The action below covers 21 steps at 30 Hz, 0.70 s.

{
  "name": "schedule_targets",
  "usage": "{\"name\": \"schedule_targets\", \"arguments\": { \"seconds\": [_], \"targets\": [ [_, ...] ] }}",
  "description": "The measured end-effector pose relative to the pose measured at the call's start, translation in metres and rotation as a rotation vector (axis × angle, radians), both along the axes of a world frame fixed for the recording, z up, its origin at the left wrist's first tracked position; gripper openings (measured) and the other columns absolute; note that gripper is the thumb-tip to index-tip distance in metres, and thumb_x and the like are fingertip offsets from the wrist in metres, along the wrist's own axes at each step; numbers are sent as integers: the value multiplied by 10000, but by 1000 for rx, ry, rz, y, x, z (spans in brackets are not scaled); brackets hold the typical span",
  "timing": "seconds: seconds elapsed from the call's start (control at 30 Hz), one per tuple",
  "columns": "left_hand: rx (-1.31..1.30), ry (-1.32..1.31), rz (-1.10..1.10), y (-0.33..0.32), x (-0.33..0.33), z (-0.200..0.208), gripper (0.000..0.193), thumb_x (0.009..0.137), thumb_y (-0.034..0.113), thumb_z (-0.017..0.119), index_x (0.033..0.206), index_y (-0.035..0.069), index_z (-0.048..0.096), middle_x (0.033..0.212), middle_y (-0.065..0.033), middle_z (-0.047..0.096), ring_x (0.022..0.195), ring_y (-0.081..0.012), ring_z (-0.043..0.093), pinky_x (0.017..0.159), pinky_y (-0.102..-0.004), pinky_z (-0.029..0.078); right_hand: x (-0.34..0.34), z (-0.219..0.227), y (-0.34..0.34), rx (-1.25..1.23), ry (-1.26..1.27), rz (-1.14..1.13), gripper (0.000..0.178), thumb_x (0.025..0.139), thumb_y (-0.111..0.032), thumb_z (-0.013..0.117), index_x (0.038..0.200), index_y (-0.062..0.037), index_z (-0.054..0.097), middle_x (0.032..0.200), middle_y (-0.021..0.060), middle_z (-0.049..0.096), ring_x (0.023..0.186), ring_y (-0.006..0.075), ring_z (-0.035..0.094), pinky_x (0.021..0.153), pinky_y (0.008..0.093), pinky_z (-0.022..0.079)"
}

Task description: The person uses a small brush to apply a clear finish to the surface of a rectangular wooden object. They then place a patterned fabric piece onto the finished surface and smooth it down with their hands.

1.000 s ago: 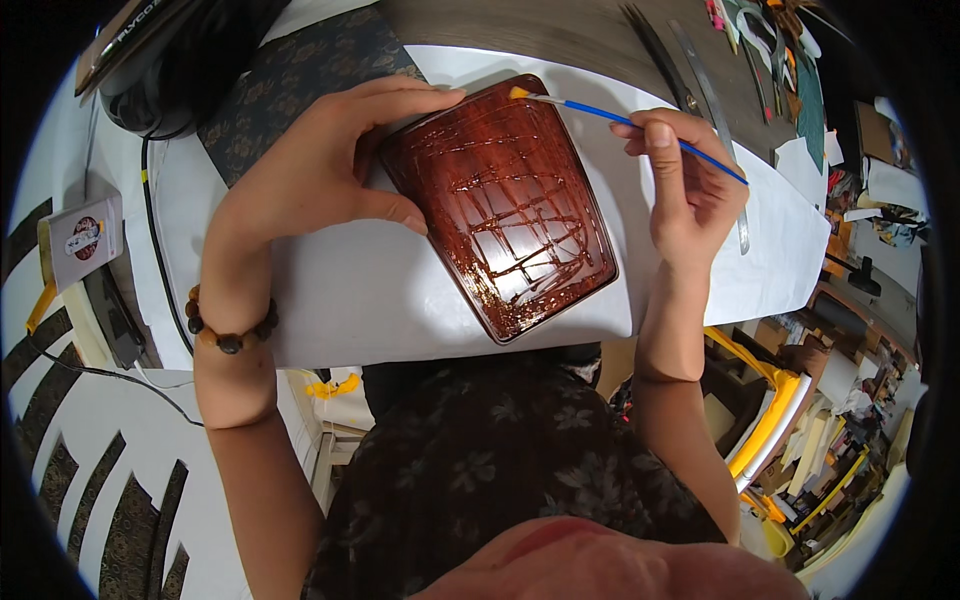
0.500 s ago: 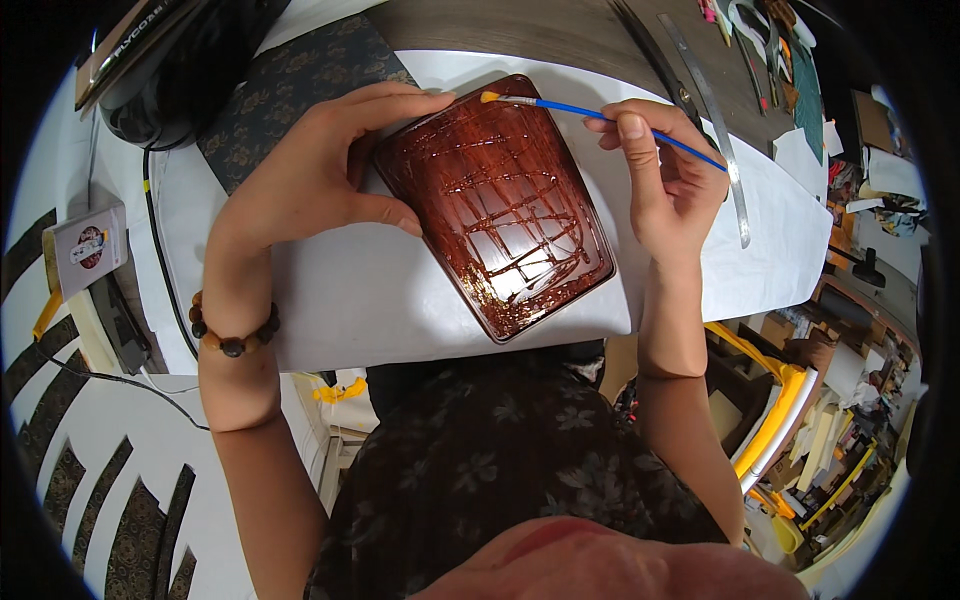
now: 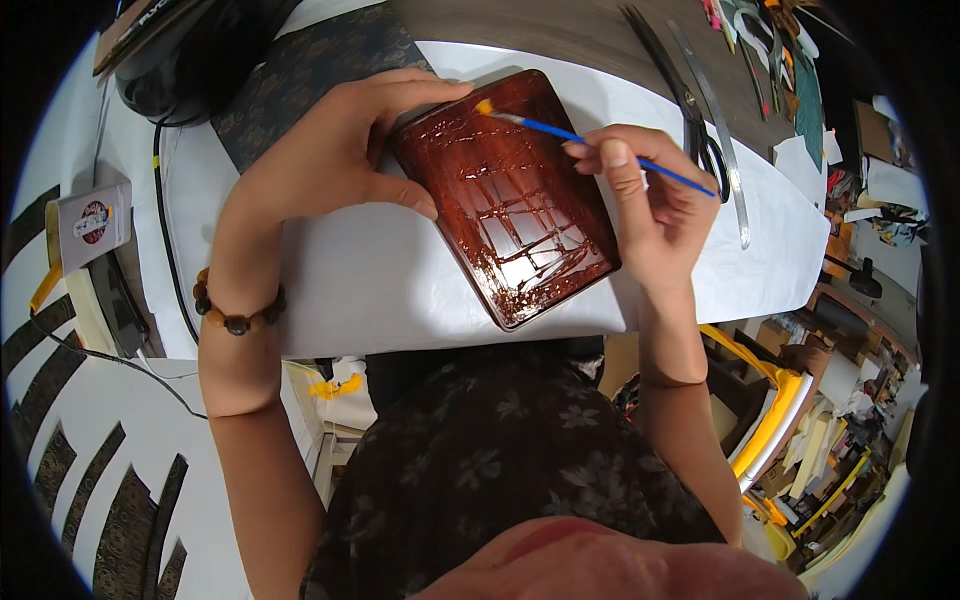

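Note:
A glossy reddish-brown rectangular wooden tray [image 3: 520, 215] with rounded corners lies tilted on white paper. Dark, wet-looking strokes criss-cross its surface, with shinier patches along the near edge. My left hand [image 3: 350, 150] grips the tray's upper left side, fingers at the far edge and thumb on the near-left edge. Pinched between the thumb and fingers of my right hand [image 3: 655, 195] is a thin paintbrush [image 3: 548, 127] with a blue handle. Its yellowish bristles touch the tray near the far left corner, close to my left fingertips.
White paper [image 3: 350, 290] covers the table under the tray. Beyond it lie black scissors [image 3: 690, 110] and a metal ruler [image 3: 725, 150]. A dark patterned sheet [image 3: 330, 65] and a black machine [image 3: 190, 75] with a cable stand at the far left. Shelves crowded with materials line the right.
The brush tip has shifted slightly left and toward me, and its handle is steeper. My right hand has come a little nearer and to the left. My left hand keeps its grip.

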<state>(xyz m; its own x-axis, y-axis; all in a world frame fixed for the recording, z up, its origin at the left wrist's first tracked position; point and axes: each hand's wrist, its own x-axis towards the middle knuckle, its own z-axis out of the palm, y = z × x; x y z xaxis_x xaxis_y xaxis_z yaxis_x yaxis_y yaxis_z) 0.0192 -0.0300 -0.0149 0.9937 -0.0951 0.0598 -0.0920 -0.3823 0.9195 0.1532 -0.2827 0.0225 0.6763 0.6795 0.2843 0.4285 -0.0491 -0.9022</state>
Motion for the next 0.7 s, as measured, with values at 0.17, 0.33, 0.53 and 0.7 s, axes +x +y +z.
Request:
{"name": "schedule_targets", "arguments": {
  "seconds": [0.17,0.33,0.53,0.7],
  "targets": [
    [-53,-48,-10,-1,-1,-7,962,597,147,952,1465,131,538,1171,30,576,725,-46,442,572,-203,376,-20,0,3,-29,16,143,102,965,-38,661,939,38,724,858,110,743,736,126,681,697,247,550],
    [-31,-137,-21,0,1,-11,963,603,191,955,1471,154,538,1128,32,570,693,-47,397,558,-209,361,4,-5,-8,-25,-63,-132,147,995,-65,624,968,38,725,879,113,745,780,139,690,764,277,559],
    [-103,-107,-14,0,0,-13,955,590,210,959,1457,171,560,1083,47,564,676,-55,374,563,-207,347,-24,-5,-11,-50,-118,172,128,972,-67,651,931,25,730,886,127,749,754,154,689,705,275,566],
    [-57,-126,-3,-1,0,-13,964,586,213,959,1461,172,556,1051,54,553,669,-59,370,568,-210,343,-1,-8,-2,16,-95,-193,177,999,-99,628,973,35,741,884,112,751,776,145,694,730,274,570]
  ]
}}
